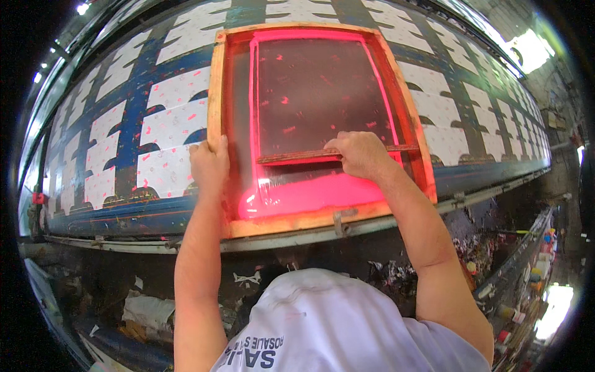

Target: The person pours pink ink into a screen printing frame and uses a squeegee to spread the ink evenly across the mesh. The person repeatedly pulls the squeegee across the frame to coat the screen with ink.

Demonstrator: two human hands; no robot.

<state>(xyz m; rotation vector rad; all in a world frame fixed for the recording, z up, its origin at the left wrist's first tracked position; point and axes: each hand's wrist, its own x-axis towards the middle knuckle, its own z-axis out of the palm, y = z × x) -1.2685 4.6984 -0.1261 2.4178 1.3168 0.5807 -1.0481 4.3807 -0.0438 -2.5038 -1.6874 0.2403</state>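
A wooden screen-printing frame [404, 93] lies on the long printing table, its dark mesh edged with bright pink ink. My left hand [209, 164] grips the left rail of the frame with fingers closed round the wood. My right hand [362, 152] is closed on a long red-brown wooden squeegee [288, 156], which lies across the mesh in its lower half. A thick pool of pink ink [310, 197] spreads below the squeegee along the near end of the frame.
Rows of white cut pieces [170, 124] with pink prints lie on the blue table [130, 111] both sides of the frame. A metal rail [291, 239] runs along the near edge. Below and at right are scraps and a shelf with small containers [539, 273].
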